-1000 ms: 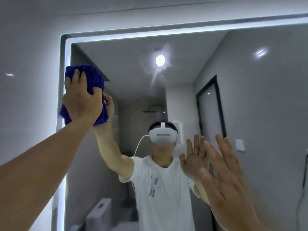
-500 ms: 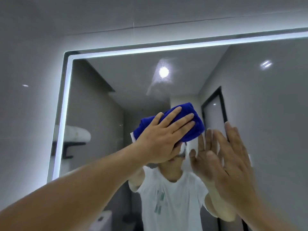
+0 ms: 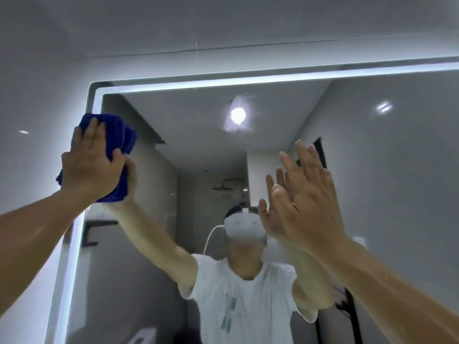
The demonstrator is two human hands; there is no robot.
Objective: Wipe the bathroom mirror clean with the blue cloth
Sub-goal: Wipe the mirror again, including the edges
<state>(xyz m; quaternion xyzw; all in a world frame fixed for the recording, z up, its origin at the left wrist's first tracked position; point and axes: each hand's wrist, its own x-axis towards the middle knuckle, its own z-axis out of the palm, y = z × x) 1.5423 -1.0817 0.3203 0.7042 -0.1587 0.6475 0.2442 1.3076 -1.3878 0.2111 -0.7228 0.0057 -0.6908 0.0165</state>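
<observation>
A large wall mirror (image 3: pixel 387 170) with a lit border fills the head view. My left hand (image 3: pixel 90 167) presses a bunched blue cloth (image 3: pixel 125 139) against the glass near the mirror's upper left corner. Its fingers lie over the cloth and its thumb hooks round the cloth's right fold. My right hand (image 3: pixel 305 199) is flat, fingers straight and pointing up, palm at or on the glass right of centre. Its reflection shows just behind it. The reflection also shows a person in a white T-shirt wearing a headset.
The bright light strip (image 3: pixel 223 81) runs along the mirror's top and left edges. Grey tiled wall (image 3: pixel 37 90) surrounds the mirror on the left and above. Reflected in the glass are a ceiling lamp (image 3: pixel 238 115), a shower head and a dark door frame.
My left hand swept the cloth from the mirror's left edge to the middle and now back to the upper left corner. My right hand stayed flat at the glass.
</observation>
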